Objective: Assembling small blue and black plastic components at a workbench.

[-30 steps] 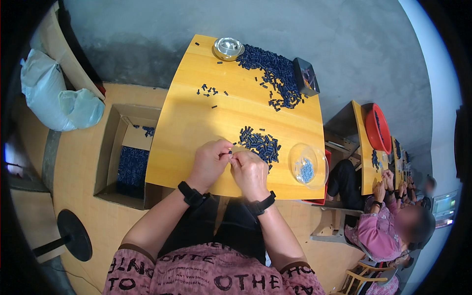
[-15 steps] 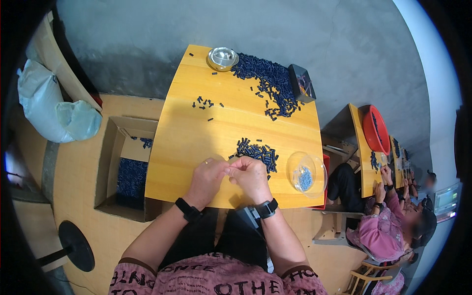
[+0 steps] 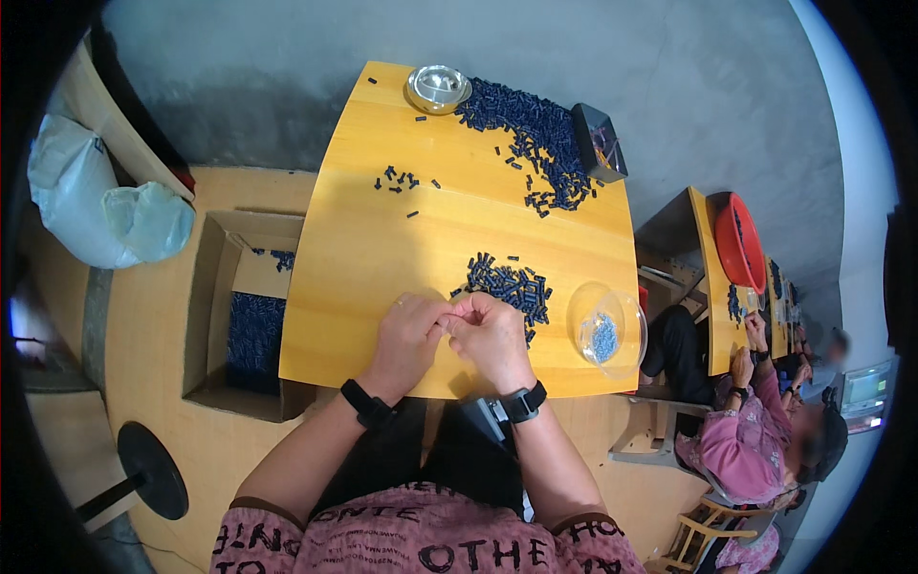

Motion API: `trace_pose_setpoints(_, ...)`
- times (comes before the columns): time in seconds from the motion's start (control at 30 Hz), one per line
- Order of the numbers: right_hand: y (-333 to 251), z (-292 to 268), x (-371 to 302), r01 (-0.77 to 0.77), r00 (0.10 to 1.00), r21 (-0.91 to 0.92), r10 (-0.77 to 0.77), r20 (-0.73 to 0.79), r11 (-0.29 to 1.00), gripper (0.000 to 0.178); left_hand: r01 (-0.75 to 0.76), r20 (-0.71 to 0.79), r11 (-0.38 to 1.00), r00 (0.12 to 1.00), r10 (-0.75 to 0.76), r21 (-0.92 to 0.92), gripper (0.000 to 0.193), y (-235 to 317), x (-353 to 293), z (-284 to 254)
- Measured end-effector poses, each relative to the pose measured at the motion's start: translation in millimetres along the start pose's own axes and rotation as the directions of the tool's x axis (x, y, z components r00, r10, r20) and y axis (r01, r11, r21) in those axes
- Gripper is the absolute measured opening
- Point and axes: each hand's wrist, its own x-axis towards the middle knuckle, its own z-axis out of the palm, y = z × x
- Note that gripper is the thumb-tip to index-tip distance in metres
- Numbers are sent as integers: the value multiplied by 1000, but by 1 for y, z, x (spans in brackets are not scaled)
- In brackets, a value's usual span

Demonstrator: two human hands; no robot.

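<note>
My left hand (image 3: 407,337) and my right hand (image 3: 491,337) meet above the near part of the yellow table (image 3: 354,258), fingertips pinched together. Whatever sits between the fingers is too small and hidden to name. Just beyond my right hand lies a pile of small dark blue cylindrical pieces (image 3: 516,290). To the right of it, a clear round bowl (image 3: 638,335) holds tiny light blue parts (image 3: 604,337). A few loose dark pieces (image 3: 397,179) lie farther off on the left side of the table.
A large heap of dark pieces (image 3: 521,120) spreads at the far edge, between a shiny metal bowl (image 3: 438,90) and a black box (image 3: 599,142). Left of the table, a cardboard box (image 3: 212,316) holds more pieces. Co-workers (image 3: 741,440) sit at the right near a red basin (image 3: 739,244).
The whole view has shifted slightly, with the table's far end higher in the picture. Both hands remain together, fingers still pinched.
</note>
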Motion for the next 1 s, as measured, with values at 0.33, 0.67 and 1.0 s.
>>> trace_pose_setpoints(0.33,-2,8,-1,263,950,-420,-309,-42,868,19,160,63,980,986,-154,-115,49,14,-12,-18)
trace_pose_setpoints(0.67,1,-2,2,118,993,-238,-121,4,964,14,130,-7,985,991,-131,-113,40,9,-11,-8)
trace_pose_setpoints(1.0,9,-23,6,-168,971,154,136,195,974,13,84,-57,990,994,-92,-117,26,9,-1,10)
